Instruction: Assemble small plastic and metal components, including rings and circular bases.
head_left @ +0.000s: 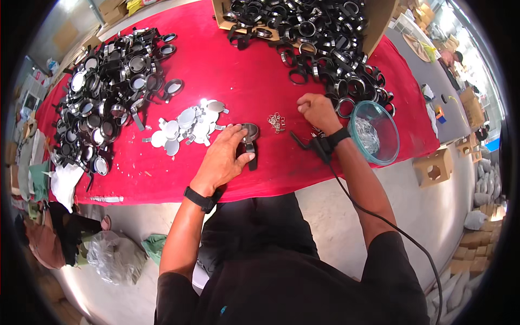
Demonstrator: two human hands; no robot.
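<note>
In the head view, the left hand [221, 156], thumb apart from its fingers, touches the left side of a black-rimmed round piece [251, 131] lying lengthwise toward the person on the red worktop [197, 46]. The right hand [318, 112], farther rightward, is curled; whether its fingers pinch anything, I cannot tell.

Left fingers [233, 132] touch a black round-headed piece [252, 131] on red cloth [249, 70] while right fingers [306, 99] curl nearby.

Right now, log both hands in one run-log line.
left hand: touching black part with round grey face | right hand: curled, contents unclear | small silvery metal clips: between hands, on red cloth
</note>
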